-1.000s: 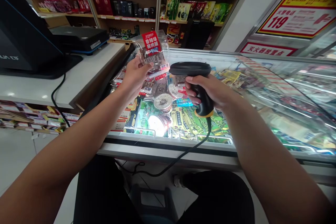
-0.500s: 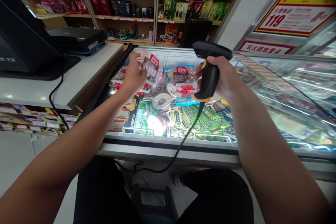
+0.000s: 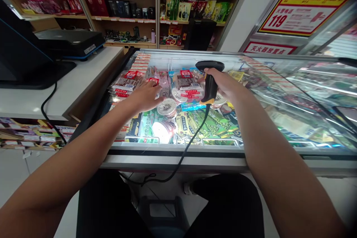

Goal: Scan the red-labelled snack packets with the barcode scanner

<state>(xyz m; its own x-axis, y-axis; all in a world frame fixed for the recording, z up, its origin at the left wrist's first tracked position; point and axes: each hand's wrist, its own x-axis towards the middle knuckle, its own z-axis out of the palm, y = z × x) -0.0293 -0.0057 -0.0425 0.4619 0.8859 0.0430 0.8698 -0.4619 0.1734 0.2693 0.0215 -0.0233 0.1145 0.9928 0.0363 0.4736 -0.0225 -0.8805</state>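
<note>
My left hand (image 3: 145, 97) lies with its fingers stretched over a clear package with a red label (image 3: 153, 81) inside the freezer (image 3: 192, 151). To its left is a stack of similar red-labelled clear packages (image 3: 127, 81). My right hand (image 3: 223, 81) is wrapped round the handle of a black and yellow barcode scanner (image 3: 211, 88), held above the goods with its cable hanging down. Beside the scanner is another red-labelled package (image 3: 187, 81). Round tubs with pale lids (image 3: 166, 107) and green bags (image 3: 212, 122) lie nearer the front.
The scanner's black cable (image 3: 180, 163) loops over the freezer's front edge. On the left counter (image 3: 92, 70) stand a black scale (image 3: 71, 42) and a dark screen (image 3: 22, 52). Stocked shelves (image 3: 125, 18) stand behind. A stool (image 3: 163, 212) is below, between my legs.
My left hand has let go of the red-labelled package it was holding up and has come down flat over the goods. The scanner in my right hand has moved lower and left.
</note>
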